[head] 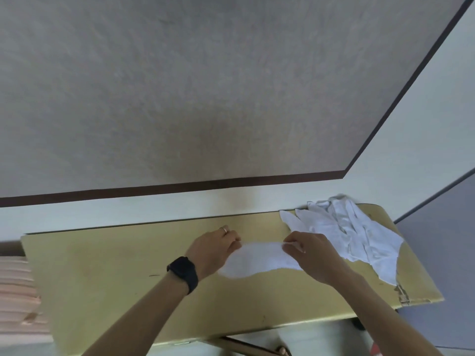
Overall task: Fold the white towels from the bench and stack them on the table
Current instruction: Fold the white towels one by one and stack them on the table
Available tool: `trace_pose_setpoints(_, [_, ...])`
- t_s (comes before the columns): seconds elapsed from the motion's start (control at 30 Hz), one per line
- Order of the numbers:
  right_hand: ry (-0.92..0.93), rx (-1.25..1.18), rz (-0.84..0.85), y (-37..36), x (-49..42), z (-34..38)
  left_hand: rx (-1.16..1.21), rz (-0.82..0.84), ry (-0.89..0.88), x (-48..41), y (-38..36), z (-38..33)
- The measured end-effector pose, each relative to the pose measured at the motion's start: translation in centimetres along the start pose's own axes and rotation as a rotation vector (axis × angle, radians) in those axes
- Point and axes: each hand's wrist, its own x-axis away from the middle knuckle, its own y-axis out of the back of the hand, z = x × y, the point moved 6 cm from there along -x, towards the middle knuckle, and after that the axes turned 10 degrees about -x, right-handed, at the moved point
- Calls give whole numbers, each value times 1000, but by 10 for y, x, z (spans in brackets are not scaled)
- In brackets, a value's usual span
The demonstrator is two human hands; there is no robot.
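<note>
- Head view: a yellow-green counter [102, 278] stands against a pale wall, with a dark strip [180, 187] running along the wall above it.
- Left hand [216, 249]: fingers curled, gripping the left end of a white towel [257, 262]. A ring [225, 229] is on one finger and a black watch [183, 273] on the wrist.
- Right hand [312, 255]: fingertips pinch the towel's upper right edge.
- The towel is stretched between both hands at mid-counter; its lower part is blurred, so whether it lies on the surface is unclear.
- A crumpled pile of towels [347, 232] sits at the counter's right end, just beside the right hand.
- The counter's near right corner [402, 295] is chipped.
- Peach ribbed fabric [15, 291] shows at the left edge.
</note>
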Motion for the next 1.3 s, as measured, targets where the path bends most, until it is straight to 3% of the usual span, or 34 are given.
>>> trace_pose_setpoints(0.1, [-11, -21, -70, 3, 4, -5, -55, 135, 22, 9, -25, 24])
trace_pose_setpoints(0.17, [-30, -117, -109, 3, 7, -5, -29, 133, 64, 16, -33, 37])
trace_pose_setpoints(0.3, [-19, -217, -97, -10, 11, 9, -11, 53, 118, 20, -27, 38])
trace_pose_setpoints(0.5, [65, -228, -50, -16, 5, 38, 376, -165, -16, 8, 19, -24])
trace_pose_setpoints(0.63, [110, -186, -55, -4, 8, 49, 510, -201, -38, -1, 27, -38])
trace_pose_setpoints(0.87, [93, -43, 21, -17, 18, 27, 668, -324, 14, 10, 37, -31])
trace_pose_setpoints(1.03, [10, -81, 30, -21, 29, -6, 731, -398, 176, 27, 33, 17])
trace_pose_setpoints(1.13, [10, -36, 28, -24, 31, -20, 617, -414, 226, 41, 26, 46])
trace_pose_setpoints(1.3, [47, 116, -13, -32, 16, -25, 155, -293, 217, 45, 0, 72])
